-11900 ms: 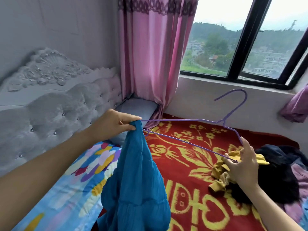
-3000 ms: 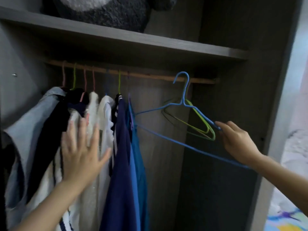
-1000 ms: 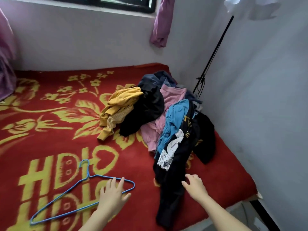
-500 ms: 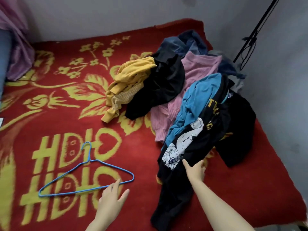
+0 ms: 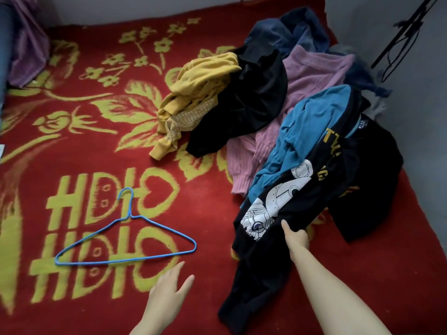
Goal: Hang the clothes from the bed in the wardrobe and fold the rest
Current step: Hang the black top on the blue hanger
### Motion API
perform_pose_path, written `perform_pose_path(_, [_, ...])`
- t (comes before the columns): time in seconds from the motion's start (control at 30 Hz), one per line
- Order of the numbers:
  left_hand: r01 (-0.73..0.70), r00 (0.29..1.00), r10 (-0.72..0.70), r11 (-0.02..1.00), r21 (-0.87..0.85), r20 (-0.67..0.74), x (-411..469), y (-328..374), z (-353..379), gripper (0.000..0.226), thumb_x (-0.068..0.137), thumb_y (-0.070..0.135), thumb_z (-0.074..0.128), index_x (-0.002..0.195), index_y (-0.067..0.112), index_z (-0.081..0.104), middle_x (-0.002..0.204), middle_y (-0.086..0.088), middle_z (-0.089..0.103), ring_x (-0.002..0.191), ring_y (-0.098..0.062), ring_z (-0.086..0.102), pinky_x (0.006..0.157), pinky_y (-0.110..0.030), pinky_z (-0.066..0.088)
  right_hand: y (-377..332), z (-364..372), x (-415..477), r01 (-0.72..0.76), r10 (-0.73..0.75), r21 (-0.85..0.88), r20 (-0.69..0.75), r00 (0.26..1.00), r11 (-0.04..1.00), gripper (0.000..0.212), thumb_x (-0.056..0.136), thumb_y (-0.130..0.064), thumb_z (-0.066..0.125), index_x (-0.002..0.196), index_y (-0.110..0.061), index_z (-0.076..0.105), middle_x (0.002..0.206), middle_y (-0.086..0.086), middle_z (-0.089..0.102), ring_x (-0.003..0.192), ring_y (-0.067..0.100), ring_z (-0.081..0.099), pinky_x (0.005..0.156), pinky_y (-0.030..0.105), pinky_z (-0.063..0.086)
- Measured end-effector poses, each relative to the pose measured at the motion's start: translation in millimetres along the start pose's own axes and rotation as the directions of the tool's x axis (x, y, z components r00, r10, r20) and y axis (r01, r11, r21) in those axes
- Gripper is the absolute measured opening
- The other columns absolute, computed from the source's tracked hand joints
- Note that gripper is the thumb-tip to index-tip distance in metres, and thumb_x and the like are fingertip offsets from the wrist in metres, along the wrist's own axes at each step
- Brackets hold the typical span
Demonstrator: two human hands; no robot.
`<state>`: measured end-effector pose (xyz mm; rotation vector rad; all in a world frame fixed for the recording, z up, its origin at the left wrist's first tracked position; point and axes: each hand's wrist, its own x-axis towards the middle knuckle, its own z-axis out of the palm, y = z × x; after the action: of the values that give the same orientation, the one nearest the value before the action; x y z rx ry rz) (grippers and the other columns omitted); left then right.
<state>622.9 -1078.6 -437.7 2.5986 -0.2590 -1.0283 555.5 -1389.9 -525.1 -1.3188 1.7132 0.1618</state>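
The right hand [image 5: 296, 234] grasps a fold of the black printed T-shirt [image 5: 321, 189]. The thumb lies on top and the fingers are tucked out of sight under the cloth, so this is a grip and not a mere touch. That shirt lies uppermost at the near edge of the clothes pile and trails toward the person, which likely makes it the easiest piece to draw free without dragging the blue top [image 5: 302, 131] or pink sweater [image 5: 312, 68] beneath it. Farther back lie a black garment [image 5: 256, 97] and a yellow garment [image 5: 200, 81]. The blue hanger [image 5: 130, 209] lies flat on the red blanket [image 5: 96, 146], apart from the pile, seemingly set there for the shirt. The left hand [image 5: 169, 293] holds nothing. Its fingers are straight and slightly spread, palm down, near the hanger's lower corner but not touching it. Both forearms come in from the bottom edge, the right stretched forward with a straight wrist. The wardrobe is out of view.
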Motion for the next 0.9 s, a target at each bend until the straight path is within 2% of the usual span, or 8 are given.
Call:
perform_pose_path(0.07, [-0.030,0.999,0.030,0.999,-0.026,-0.021,7,-9,0,0.051,0.092,0.042,0.053,0.139,0.026,0.040,0.140,0.003,0.046,0.131,-0.012,0.040,0.108,-0.029,0.029,-3,14,2,0.004,-0.002,0.026,-0.050,0.999,1.000,0.069,0.082,-0.046,0.066,0.125,0.005,0.047,0.126,0.023,0.055,0.117,0.040,0.050,0.094,0.040,0.040])
perform_pose_path(0.23, [-0.077,0.997,0.074,0.993,-0.088,-0.035,13,-41,-1,0.046,0.092,0.035,0.055,0.135,0.021,0.046,0.133,0.001,0.053,0.126,-0.015,0.045,0.106,-0.034,0.032,4,16,-18,0.054,-0.081,-0.118,-0.238,0.968,0.992,0.026,0.088,-0.019,0.062,0.097,0.006,0.063,0.111,0.025,0.063,0.104,0.041,0.057,0.082,0.037,0.044])
perform_pose_path(0.37, [-0.183,0.983,0.184,0.981,-0.070,0.020,0,-54,-22,0.043,0.094,0.036,0.052,0.134,0.020,0.047,0.133,0.000,0.053,0.126,-0.016,0.044,0.105,-0.033,0.033,4,-6,-80,0.112,-0.151,-0.128,-0.358,0.922,0.985,0.024,0.090,-0.018,0.058,0.075,0.000,0.059,0.104,0.026,0.063,0.102,0.041,0.055,0.079,0.038,0.042])
perform_pose_path(0.43, [-0.237,0.969,0.238,0.971,-0.026,0.060,-5,-58,-34,0.044,0.095,0.040,0.048,0.135,0.022,0.045,0.134,0.002,0.051,0.127,-0.015,0.042,0.105,-0.033,0.032,6,-12,-120,0.140,-0.171,-0.105,-0.406,0.898,0.985,0.034,0.090,-0.018,0.058,0.060,-0.009,0.045,0.099,0.027,0.062,0.099,0.041,0.055,0.078,0.039,0.041])
perform_pose_path(0.53, [-0.344,0.936,0.342,0.939,0.008,0.089,-16,-63,-60,0.047,0.095,0.044,0.047,0.137,0.023,0.042,0.136,0.004,0.049,0.128,-0.014,0.041,0.105,-0.033,0.033,7,-13,-197,0.288,-0.300,-0.097,-0.450,0.841,0.953,0.026,0.090,-0.015,0.058,0.070,0.001,0.054,0.091,0.027,0.061,0.095,0.042,0.056,0.075,0.040,0.038])
perform_pose_path(0.63, [-0.422,0.904,0.418,0.906,0.023,0.090,-27,-56,-83,0.058,0.093,0.047,0.049,0.143,0.022,0.033,0.143,0.002,0.043,0.132,-0.016,0.037,0.106,-0.031,0.031,5,-18,-267,0.480,-0.484,-0.137,-0.467,0.740,0.866,0.020,0.089,-0.010,0.059,0.085,0.010,0.062,0.091,0.028,0.065,0.090,0.044,0.058,0.072,0.040,0.037])
perform_pose_path(0.77, [-0.556,0.830,0.554,0.831,0.021,0.065,-46,-24,-110,0.085,0.086,0.053,0.057,0.150,0.021,0.012,0.152,-0.002,0.027,0.139,-0.017,0.025,0.110,-0.033,0.027,-8,-63,-337,0.661,-0.681,-0.255,-0.502,0.534,0.706,0.020,0.085,-0.004,0.064,0.089,0.015,0.065,0.090,0.031,0.066,0.088,0.046,0.061,0.076,0.043,0.043])
perform_pose_path(0.9, [-0.710,0.703,0.709,0.704,0.002,0.058,-81,27,-132,0.110,0.073,0.056,0.069,0.150,0.026,-0.004,0.157,-0.010,0.006,0.144,-0.023,0.008,0.114,-0.036,0.019,-37,-125,-401,0.774,-0.771,-0.269,-0.498,0.398,0.574,0.014,0.080,-0.002,0.069,0.092,0.006,0.072,0.094,0.020,0.071,0.088,0.027,0.066,0.079,0.030,0.044])
